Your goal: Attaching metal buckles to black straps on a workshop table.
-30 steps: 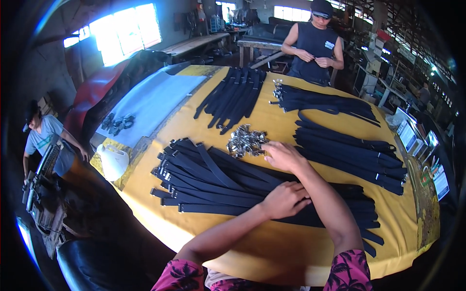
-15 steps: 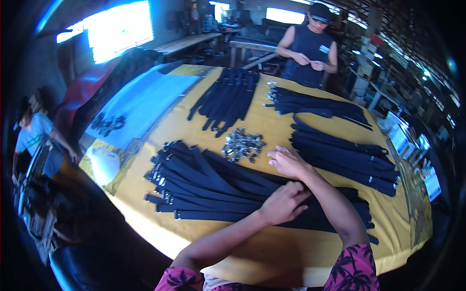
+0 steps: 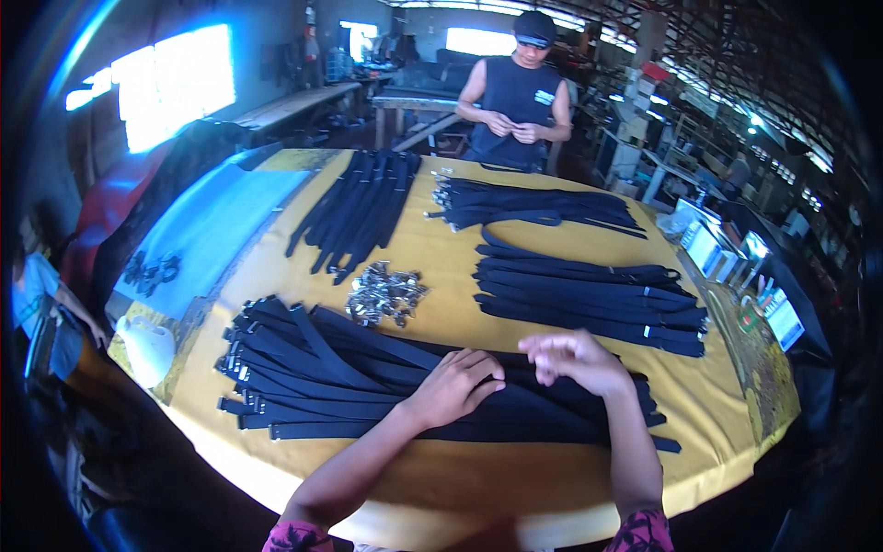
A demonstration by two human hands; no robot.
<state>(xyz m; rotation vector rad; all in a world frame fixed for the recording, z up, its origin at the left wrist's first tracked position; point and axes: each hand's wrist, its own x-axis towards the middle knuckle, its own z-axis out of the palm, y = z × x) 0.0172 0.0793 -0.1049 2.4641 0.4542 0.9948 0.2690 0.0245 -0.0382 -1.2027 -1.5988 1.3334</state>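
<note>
The near pile of long, flat, black straps with small silver metal fittings at their left ends lies across the front of the table, under both hands. The left hand is over its middle, fingers curled and thumb close to them; whether it pinches a strap cannot be told. The right hand has drawn back from beside the loose heap of shiny silver metal pieces to above the pile's right part, so both hands are now at the straps. Its fingers are half bent; whether they hold anything small is unclear.

One strap slants across the others, and the left forearm covers part of the pile. Beyond the right hand lies a neat black strap bundle on the yellow cloth-covered table. A white plastic jug stands at the left edge; a co-worker in a dark sleeveless top stands opposite.
</note>
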